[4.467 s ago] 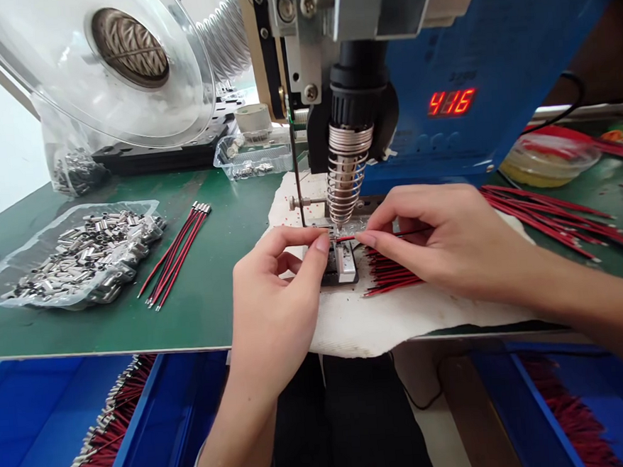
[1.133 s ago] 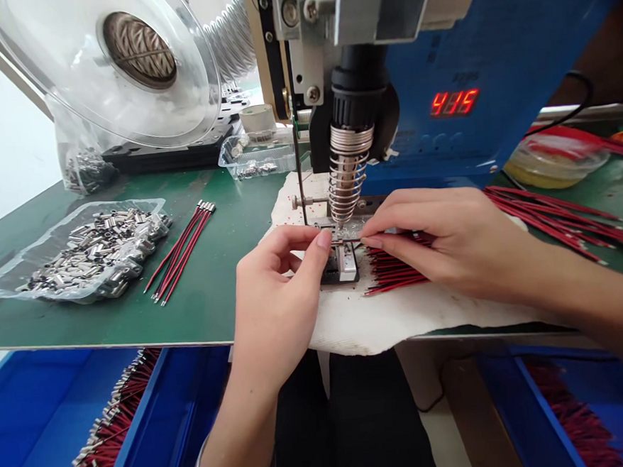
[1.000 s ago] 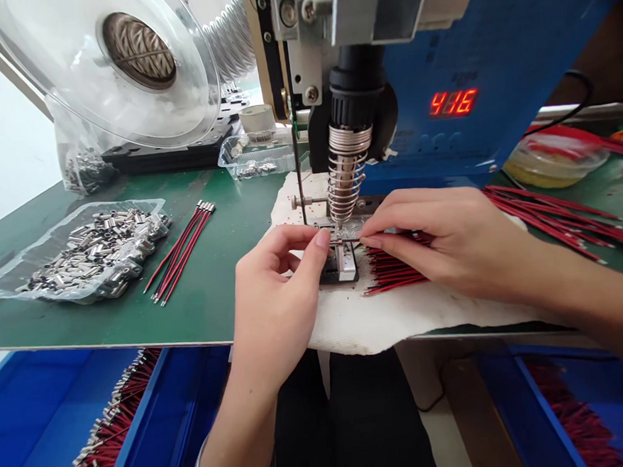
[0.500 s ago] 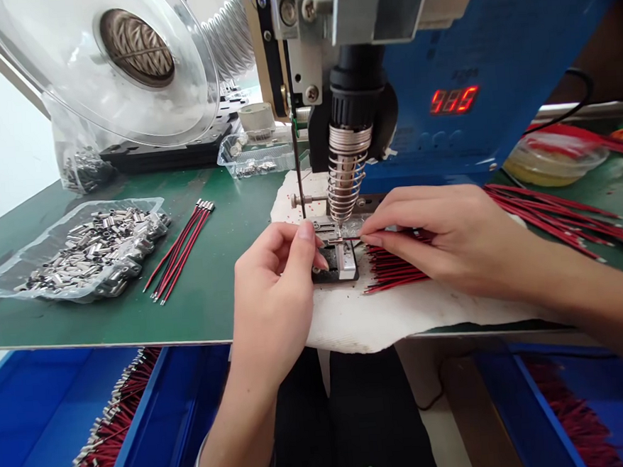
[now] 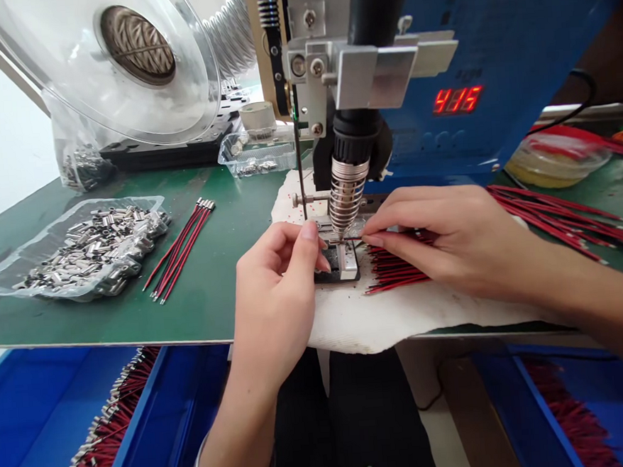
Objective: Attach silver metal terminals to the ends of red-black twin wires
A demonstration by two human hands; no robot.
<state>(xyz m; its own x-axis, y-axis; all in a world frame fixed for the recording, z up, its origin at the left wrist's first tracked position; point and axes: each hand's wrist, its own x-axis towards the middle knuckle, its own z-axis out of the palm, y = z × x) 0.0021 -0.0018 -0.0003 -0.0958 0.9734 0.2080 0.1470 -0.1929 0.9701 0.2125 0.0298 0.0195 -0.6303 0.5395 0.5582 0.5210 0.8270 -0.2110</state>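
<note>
My right hand pinches a thin red wire and holds its tip on the small metal fixture under the soldering head. That head has come down with its coiled tip just above the wire end. Just left of the fixture, my left hand is curled with thumb and forefinger close together; nothing shows between them. A bundle of red wires lies under my right hand on the white cloth.
A bag of metal sleeves and a few finished red wires lie on the green bench. More red wires fan out at right. A clear reel stands at the back left. Blue bins hold wires below.
The soldering head has dropped down onto the fixture. My left hand let go of the wire end and drew back slightly to the left. My right hand stayed in place.
</note>
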